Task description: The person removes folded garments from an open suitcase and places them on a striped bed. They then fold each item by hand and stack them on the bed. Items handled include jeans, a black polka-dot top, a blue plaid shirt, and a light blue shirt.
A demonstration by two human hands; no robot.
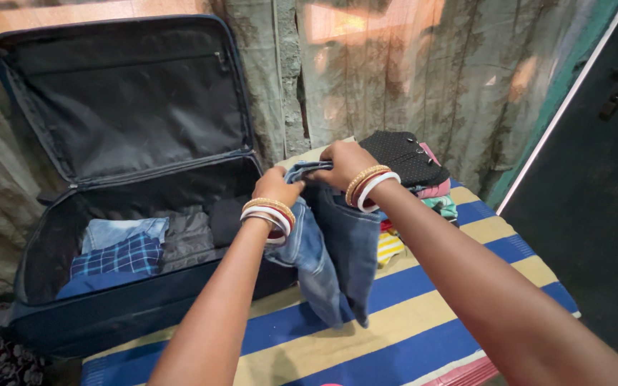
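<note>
A pair of blue jeans (330,257) hangs from both my hands above a blue and yellow striped sheet (423,336). My left hand (275,186) grips the waistband on the left side. My right hand (345,163) grips the waistband on the right, slightly higher. Both wrists wear gold, red and white bangles. The legs of the jeans droop down and touch the sheet. An open dark blue suitcase (109,314) stands just left of the jeans.
Folded clothes lie inside the suitcase, among them a blue checked shirt (117,256) and grey cloth (187,239). A stack of folded clothes (423,187) with a dark dotted piece on top sits behind my right hand. A rough wall rises behind; a dark door stands at right.
</note>
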